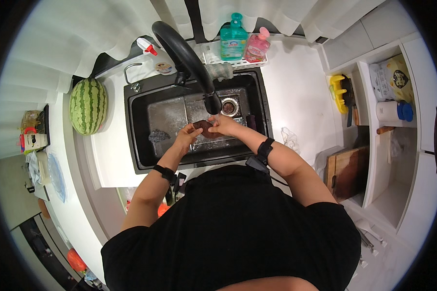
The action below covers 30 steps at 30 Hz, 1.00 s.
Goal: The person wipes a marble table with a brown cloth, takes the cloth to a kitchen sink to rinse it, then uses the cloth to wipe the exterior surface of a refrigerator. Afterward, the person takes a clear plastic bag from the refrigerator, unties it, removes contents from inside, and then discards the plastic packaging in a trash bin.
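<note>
A dark brown, flat, rounded piece (210,133) is held over the black sink (142,164); its material is hard to tell. My left hand (187,137) pinches its left end between thumb and fingers. On its right side, my right hand (224,125) grips the upper edge, thumb on top. Directly above my right fingers hangs the spout of the black faucet (213,103); whether water runs is unclear. Wet patches cover the sink floor. A grey mesh scrubber (159,136) lies at the left of the basin, and the drain strainer (228,107) holds brown bits.
Behind the sink, a green pump bottle (234,42) and a pink one (257,47) stand in a white basket (236,66), near a spray bottle (163,65). A watermelon (88,106) rests on the left counter. A crumpled white cloth (290,139) and wooden cutting board (344,171) are at right.
</note>
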### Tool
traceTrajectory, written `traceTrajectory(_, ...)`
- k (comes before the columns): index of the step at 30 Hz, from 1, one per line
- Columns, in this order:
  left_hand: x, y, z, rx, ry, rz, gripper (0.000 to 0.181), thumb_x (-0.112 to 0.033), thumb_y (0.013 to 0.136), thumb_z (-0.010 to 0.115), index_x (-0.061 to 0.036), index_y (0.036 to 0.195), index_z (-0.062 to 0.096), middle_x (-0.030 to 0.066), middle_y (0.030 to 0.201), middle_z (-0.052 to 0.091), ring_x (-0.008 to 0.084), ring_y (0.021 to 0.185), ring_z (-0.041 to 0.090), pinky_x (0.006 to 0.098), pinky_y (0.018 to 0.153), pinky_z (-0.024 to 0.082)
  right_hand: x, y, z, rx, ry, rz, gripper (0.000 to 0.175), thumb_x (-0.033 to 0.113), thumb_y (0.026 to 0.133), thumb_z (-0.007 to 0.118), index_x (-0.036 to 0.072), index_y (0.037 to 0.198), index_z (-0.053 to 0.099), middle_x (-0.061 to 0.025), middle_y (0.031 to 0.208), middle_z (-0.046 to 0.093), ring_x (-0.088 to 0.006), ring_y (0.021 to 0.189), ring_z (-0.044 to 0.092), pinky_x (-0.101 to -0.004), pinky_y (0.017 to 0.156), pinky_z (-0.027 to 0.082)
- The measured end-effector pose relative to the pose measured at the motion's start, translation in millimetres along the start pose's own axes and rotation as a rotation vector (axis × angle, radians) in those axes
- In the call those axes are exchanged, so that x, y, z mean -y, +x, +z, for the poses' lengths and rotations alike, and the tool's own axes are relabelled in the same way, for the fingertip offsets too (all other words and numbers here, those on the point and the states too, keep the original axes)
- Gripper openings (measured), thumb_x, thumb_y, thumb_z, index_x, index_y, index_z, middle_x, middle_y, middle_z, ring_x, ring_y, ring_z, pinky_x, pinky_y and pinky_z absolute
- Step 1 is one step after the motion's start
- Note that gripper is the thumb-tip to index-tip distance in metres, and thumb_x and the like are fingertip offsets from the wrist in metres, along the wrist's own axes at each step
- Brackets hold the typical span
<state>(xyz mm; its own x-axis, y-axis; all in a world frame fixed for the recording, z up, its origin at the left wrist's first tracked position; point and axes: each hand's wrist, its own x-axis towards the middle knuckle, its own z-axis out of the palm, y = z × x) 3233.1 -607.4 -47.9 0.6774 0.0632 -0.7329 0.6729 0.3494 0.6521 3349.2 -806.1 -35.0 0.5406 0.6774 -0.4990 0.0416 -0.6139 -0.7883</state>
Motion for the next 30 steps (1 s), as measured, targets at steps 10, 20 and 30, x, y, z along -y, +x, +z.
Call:
traceTrajectory(10,-0.3,5.5,3.0,-0.012,0.142,0.345,0.015,-0.014,0.092,0.072,-0.0076,0.104,0.066,-0.0012,0.094,0.068,0.0096,0.088,0.059,0.0269,0.081,0.046,-5.1,-10.7,4.0,-0.319,-0.405,-0.318,0.031,0.03,0.082,0.076,0.007,0.1,0.067,-0.0156,0.089,0.07,-0.0367,0.084,0.068,-0.0432,0.075,0.054)
traceTrajectory(20,-8.3,15.1,14.6,-0.129,0.258,0.326,0.026,-0.021,0.095,0.07,-0.0045,0.114,0.066,0.0013,0.101,0.066,0.0109,0.093,0.059,0.0254,0.086,0.045,8.7,-30.3,-20.3,-0.363,-0.382,-0.139,0.037,0.036,0.085,0.072,0.002,0.1,0.068,-0.0218,0.093,0.069,-0.0408,0.091,0.067,-0.0467,0.08,0.054)
traceTrajectory(30,-102.5,15.4,25.6,-0.122,-0.242,0.275,0.083,-0.057,0.095,0.055,0.0019,0.149,0.034,0.0127,0.156,0.035,0.0274,0.144,0.029,0.0402,0.116,0.02,-2.1,-25.1,-23.1,-0.327,-0.181,-0.13,0.039,0.029,0.083,0.077,0.0,0.108,0.066,-0.0173,0.102,0.067,-0.0359,0.103,0.063,-0.0403,0.089,0.051)
